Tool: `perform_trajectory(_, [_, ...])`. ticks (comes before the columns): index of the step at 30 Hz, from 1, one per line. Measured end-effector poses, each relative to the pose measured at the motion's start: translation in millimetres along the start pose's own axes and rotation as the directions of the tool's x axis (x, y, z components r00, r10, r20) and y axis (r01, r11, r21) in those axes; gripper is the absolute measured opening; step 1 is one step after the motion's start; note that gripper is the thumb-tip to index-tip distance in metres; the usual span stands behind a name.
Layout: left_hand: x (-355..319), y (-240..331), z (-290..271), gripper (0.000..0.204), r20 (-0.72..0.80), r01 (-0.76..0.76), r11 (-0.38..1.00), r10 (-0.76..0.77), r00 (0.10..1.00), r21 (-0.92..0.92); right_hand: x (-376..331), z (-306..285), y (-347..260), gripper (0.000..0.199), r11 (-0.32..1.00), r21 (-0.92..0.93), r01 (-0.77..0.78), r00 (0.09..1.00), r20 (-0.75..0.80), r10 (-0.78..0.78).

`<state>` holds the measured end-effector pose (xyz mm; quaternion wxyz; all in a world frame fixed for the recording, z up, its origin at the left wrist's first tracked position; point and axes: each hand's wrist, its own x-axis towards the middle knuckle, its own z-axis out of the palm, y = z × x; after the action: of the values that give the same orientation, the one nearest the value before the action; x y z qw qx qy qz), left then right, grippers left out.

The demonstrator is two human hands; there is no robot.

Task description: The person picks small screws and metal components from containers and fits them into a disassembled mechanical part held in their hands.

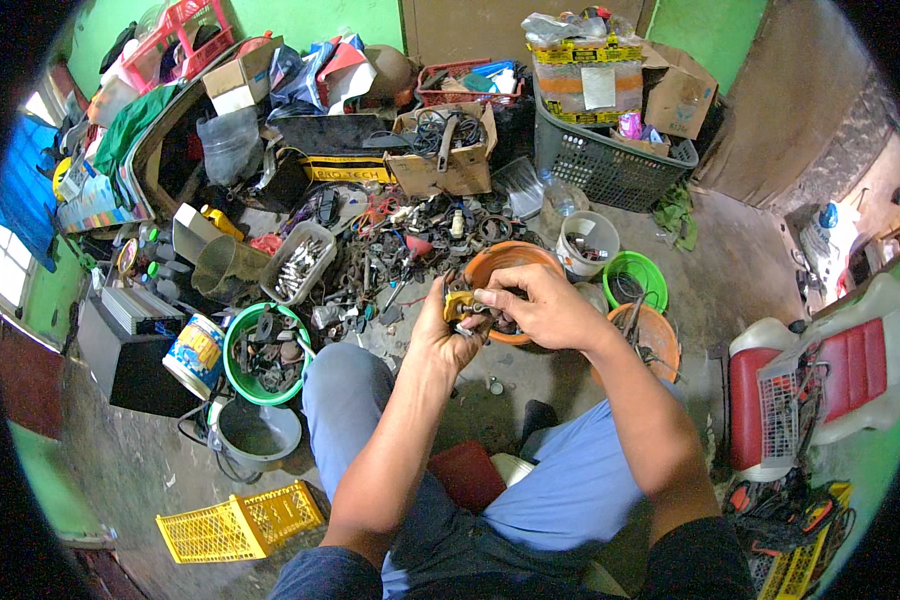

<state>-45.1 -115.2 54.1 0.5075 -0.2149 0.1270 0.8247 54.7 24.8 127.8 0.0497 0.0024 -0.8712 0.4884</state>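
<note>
Both my hands meet in front of me, above an orange basin. My left hand is closed round a small yellow part with some dark metal on it; its exact kind is too small to make out. From the other side, my right hand pinches at the same part with thumb and forefinger. Fingers hide much of it. Beyond the hands, a heap of loose mechanical scrap spreads over the floor.
Left of my knee stand a green basin of dark parts, a grey tub and a paint bucket. A clear bin holds metal pieces. On the right are a white bucket, a bright green basin and another orange basin.
</note>
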Motion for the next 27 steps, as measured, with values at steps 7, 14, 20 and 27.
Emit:
perform_trajectory(7, [-1.0,21.7,-1.6,0.030,0.107,0.020,0.998,-0.013,0.994,-0.064,-3.5,-42.1,18.9,0.024,0.959,-0.228,-0.167,0.934,-0.348,0.080])
perform_trajectory(14, [15.8,2.5,-4.0,0.031,-0.048,-0.080,0.995,0.083,0.995,0.066,5.3,-94.6,78.1,0.018,0.961,-0.014,-0.275,0.801,-0.556,0.221])
perform_trajectory(20, [39.0,-31.1,3.9,0.028,-0.114,-0.091,0.988,0.106,0.988,0.128,-2.0,-114.6,203.8,0.017,0.901,0.279,-0.332,0.653,-0.621,0.433])
perform_trajectory(27, [69.9,-56.5,1.5,0.033,-0.081,0.029,0.987,-0.016,0.997,0.160,-37.3,-116.4,323.9,0.012,0.776,0.135,-0.616,0.487,-0.710,0.509])
